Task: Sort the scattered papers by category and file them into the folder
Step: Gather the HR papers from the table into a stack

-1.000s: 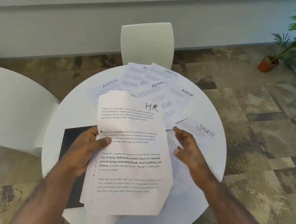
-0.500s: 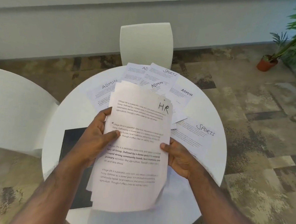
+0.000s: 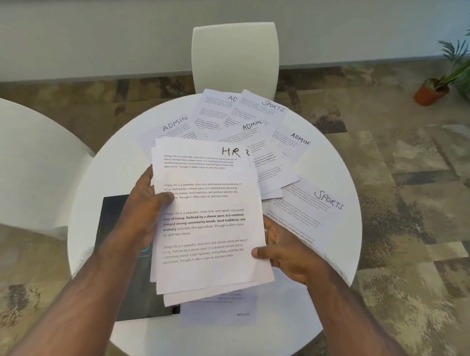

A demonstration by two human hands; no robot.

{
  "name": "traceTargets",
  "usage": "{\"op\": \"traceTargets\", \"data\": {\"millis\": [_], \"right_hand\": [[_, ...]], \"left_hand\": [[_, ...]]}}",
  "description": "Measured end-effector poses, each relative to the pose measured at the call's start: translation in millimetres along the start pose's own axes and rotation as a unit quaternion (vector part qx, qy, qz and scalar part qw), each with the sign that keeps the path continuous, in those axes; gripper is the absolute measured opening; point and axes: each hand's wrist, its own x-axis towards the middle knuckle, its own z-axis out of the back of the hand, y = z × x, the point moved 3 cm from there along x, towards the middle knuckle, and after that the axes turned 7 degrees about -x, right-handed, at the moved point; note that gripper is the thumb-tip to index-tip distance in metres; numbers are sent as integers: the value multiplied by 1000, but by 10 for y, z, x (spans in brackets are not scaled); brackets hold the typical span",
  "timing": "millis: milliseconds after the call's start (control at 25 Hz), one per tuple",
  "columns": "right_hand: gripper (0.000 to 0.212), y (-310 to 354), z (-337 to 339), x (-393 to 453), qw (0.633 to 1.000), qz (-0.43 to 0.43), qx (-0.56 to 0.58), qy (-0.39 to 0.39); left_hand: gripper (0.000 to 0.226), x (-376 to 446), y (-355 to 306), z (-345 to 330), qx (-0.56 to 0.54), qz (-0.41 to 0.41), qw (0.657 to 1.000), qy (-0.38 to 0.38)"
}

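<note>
Nearest, a printed sheet (image 3: 220,303) lies flat on the white table (image 3: 333,167), half hidden under the lifted papers. Above it both hands hold the HR stack (image 3: 206,217), several sheets fanned slightly at the bottom edge, tilted up so the top page can be read. That pose suggests the edges are being evened up so the HR category stays one bundle before filing.

The left hand (image 3: 143,210) grips the stack's left edge: its thumb lies curled across the printed face and the fingers go behind the paper, out of sight. The right hand (image 3: 284,252) pinches the lower right edge, thumb on top near the corner, fingers (image 3: 270,231) curled beneath and beside the sheets. Neither hand is spread; both clamp the paper.

Under the left forearm, at the near left of the table, lies the dark folder (image 3: 113,214), closed as far as can be told, waiting for the sorted piles.

To the right lies a SPORTS sheet (image 3: 309,207), apart from the stack. Farther off, overlapping ADMIN sheets (image 3: 253,135) and another SPORTS page (image 3: 271,108) are spread loosely at the far side, unsorted, so most of the sorting seems yet to come.

Beyond the table stands a white chair (image 3: 235,56), and another at the left (image 3: 28,165); a potted plant (image 3: 431,90) is at the far right.
</note>
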Motion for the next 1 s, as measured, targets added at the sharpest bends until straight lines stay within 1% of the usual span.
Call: {"op": "traceTargets", "data": {"millis": [40, 120, 200, 240, 320, 400, 480, 600, 680, 800, 840, 920, 960, 1000], "right_hand": [[75, -15, -3, -21, 1000, 5, 0, 11], [90, -19, -7, -49, 999, 22, 17, 24], [102, -10, 25, -60, 998, 37, 47, 9], [102, -4, 48, -63, 997, 42, 61, -8], [93, 2, 87, -62, 995, 49, 86, -29], [72, 10, 112, -50, 994, 37, 87, -46], [50, 41, 143, -17, 996, 7, 33, -84], [34, 111, 211, 65, 991, 1, -17, -136], [31, 190, 233, 100, 985, 35, -39, -165], [33, 302, 225, 98, 967, 101, -93, -213], [31, 335, 211, 82, 960, 126, -119, -222], [24, 354, 169, 64, 940, 174, -205, -211], [23, 328, 156, 71, 934, 180, -230, -207], [25, 301, 149, 83, 936, 170, -223, -213]], "left_hand": [[62, 5, 16, 8, -9, 11, 1000, -9], [55, 8, 44, 19, -20, 23, 999, -22], [50, 18, 59, 34, -30, 26, 999, -35], [49, 27, 66, 44, -37, 26, 998, -40], [48, 43, 76, 60, -47, 25, 998, -33], [47, 57, 100, 68, -53, 20, 998, -10], [44, 61, 139, 52, -57, 23, 998, 19], [44, 30, 232, -34, -59, 46, 995, 61], [45, 6, 258, -90, -67, 40, 994, 83], [42, -9, 210, -110, -63, -15, 991, 118], [36, -11, 189, -105, -44, -35, 990, 128], [20, -17, 184, -95, 17, -70, 986, 150], [17, -16, 207, -81, 46, -79, 984, 151], [17, -22, 242, -55, 63, -76, 985, 139]]}}
